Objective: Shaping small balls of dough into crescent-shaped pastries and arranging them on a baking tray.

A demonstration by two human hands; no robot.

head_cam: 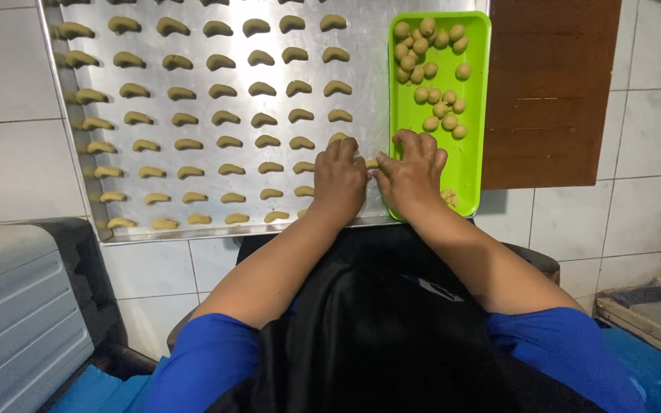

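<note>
Metal baking tray runs off the top edge, so I can't see its top row whole. My left hand and right hand hide most of the dough piece between them. Right hand also covers the green tray's near-left corner.

Even, fairly bright overhead light. The metal baking tray shows a soft sheen toward its far edge, without harsh glare. Shadows are faint beneath the hands. Focus is sharp centrally; edges bend slightly.
</note>
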